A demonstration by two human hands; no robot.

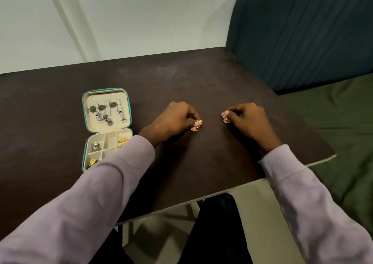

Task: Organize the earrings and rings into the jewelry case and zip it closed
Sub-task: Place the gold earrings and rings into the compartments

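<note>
A teal jewelry case (84, 110) lies open on the left of the dark table (181, 82). Several silver dangling earrings (107, 113) hang in its cream lid. Its lower tray holds a silver piece (96, 146) and gold pieces (123, 140) in compartments, partly hidden by my left sleeve. My left hand (171, 120) pinches a gold earring (197, 125) at the table's middle. To the right, my right hand (248, 120) pinches a second gold earring (226, 119) just above the tabletop.
A dark teal padded headboard (302, 31) rises at the back right, with a green bed cover (343, 132) beside the table. The table's right corner (333, 154) is close to my right forearm. A white wall stands behind.
</note>
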